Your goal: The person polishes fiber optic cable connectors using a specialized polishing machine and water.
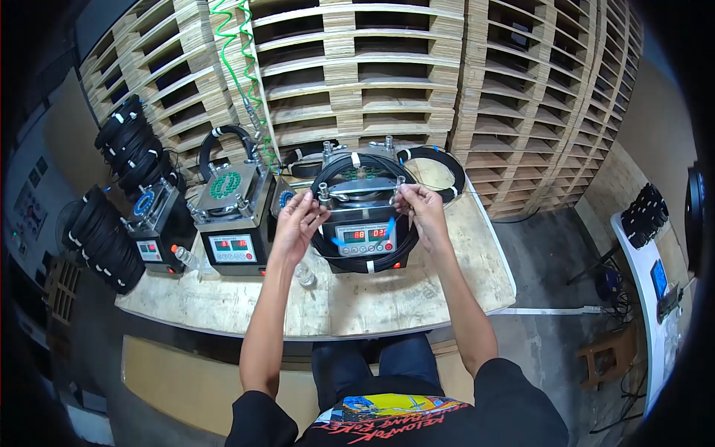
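Note:
A coil of black cable with white ties and blue ends stands upright against the front polishing machine, looped around its lit red display. My left hand is at the machine's left corner post, thumb and fingertips pinched together. At the right corner post, my right hand is also closed in a pinch. Whatever is between the fingers of either hand is too small to make out. The machine's metal top plate lies between both hands, partly covered by the coil.
Two similar machines, a middle one and a left one, share the worktable. A bottle with an orange cap and a clear jar stand there. Black cable coils are stacked left. Wooden pallets rise behind.

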A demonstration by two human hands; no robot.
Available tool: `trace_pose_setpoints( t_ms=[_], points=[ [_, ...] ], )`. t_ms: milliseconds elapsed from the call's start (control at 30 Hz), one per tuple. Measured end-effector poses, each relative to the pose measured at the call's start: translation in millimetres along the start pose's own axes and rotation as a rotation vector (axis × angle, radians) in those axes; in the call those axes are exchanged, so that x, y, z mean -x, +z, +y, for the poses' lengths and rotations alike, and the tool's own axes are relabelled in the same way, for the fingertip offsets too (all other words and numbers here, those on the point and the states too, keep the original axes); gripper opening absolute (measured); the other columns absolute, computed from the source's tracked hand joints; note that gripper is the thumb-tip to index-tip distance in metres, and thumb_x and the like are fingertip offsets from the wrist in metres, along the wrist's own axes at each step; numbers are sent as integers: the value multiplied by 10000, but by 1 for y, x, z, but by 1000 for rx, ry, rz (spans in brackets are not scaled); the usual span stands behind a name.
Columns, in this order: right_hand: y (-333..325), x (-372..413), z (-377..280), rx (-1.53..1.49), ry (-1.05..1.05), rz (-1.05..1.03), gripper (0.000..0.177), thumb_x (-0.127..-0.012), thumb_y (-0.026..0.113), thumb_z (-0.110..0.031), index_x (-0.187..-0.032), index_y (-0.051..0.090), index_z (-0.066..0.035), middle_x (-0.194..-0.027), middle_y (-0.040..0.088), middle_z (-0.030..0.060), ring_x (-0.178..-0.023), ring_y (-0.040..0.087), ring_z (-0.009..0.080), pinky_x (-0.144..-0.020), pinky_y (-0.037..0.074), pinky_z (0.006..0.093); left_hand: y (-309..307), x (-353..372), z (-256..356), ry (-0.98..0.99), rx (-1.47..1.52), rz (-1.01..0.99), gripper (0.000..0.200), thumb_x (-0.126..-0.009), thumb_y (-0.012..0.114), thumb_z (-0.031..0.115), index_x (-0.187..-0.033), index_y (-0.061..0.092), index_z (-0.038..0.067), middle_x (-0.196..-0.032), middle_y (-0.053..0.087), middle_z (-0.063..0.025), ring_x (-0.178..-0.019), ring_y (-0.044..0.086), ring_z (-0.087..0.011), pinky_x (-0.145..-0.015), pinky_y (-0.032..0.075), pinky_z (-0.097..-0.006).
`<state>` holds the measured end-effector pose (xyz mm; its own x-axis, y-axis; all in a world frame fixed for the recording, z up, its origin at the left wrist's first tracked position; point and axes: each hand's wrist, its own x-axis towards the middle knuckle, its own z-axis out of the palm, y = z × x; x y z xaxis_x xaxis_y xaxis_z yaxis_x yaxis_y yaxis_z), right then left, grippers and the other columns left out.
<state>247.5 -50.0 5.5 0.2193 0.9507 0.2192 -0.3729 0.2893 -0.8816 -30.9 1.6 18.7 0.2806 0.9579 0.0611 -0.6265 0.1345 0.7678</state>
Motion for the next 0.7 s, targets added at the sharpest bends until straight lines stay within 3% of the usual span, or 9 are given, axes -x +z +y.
trace_pose_setpoints(
  t_ms=[100,167,267,333,367,433,533,567,700],
  points=[
    [-7,-3,-18,80,-6,44,200,-1016,580,-146,-1160,642,-22,-878,666,65,-663,620,98,-583,502,233,-16,-8,8,25,-167,2,263,-1000,628,169,-1233,590,54,-851,627,-20,-713,648,-121,-668,582,-289],
    [-17,-9,-31,235,-17,57,251,-1031,525,-124,-1259,618,-74,-816,629,40,-532,520,76,-447,401,223,-19,-4,19,105,-431,62,283,-1016,590,154,-1289,593,78,-805,622,-11,-595,559,-66,-513,466,-221],
    [-41,-32,-33,521,-104,63,251,-1014,526,-90,-1217,669,-54,-759,640,38,-601,573,86,-535,441,225,-29,-15,17,196,-728,140,294,-1027,559,152,-1314,611,113,-759,611,0,-535,467,-24,-441,330,-198],
    [-56,-49,-24,665,-206,81,245,-1002,533,-74,-1188,690,-45,-744,641,33,-625,577,89,-576,452,237,-52,-33,4,266,-834,166,308,-999,590,128,-1297,661,96,-753,647,-20,-594,533,-47,-514,419,-229],
    [-64,-55,-17,807,-311,93,241,-989,540,-58,-1158,711,-35,-729,643,28,-649,581,92,-617,463,250,-59,-38,0,361,-1009,199,293,-985,601,117,-1264,686,85,-795,682,-59,-639,580,-83,-576,459,-256],
    [-80,-59,0,768,-253,103,229,-979,549,-49,-1126,723,-27,-739,654,30,-673,589,96,-652,471,262,-70,-44,-11,465,-1202,262,267,-945,629,81,-1194,724,59,-924,741,-181,-799,688,-188,-768,523,-322],
    [-96,-60,26,730,-236,64,205,-951,573,-10,-1098,714,6,-781,680,41,-716,610,98,-700,492,275,-78,-40,-27,536,-1214,213,305,-971,601,71,-1262,693,71,-925,730,-72,-802,634,-89,-749,500,-254],
    [-101,-59,39,720,-257,85,196,-946,572,8,-1091,702,23,-811,690,51,-740,620,104,-724,502,280,-76,-35,-28,460,-1177,217,316,-973,593,54,-1276,680,66,-993,741,-114,-931,652,-113,-861,499,-281],
    [-96,-45,44,738,-309,95,141,-958,567,18,-1064,656,44,-902,692,70,-836,635,117,-788,510,274,-70,-26,-23,447,-1207,184,322,-997,588,94,-1311,655,58,-998,736,-90,-917,629,-76,-821,488,-250]
  ],
)
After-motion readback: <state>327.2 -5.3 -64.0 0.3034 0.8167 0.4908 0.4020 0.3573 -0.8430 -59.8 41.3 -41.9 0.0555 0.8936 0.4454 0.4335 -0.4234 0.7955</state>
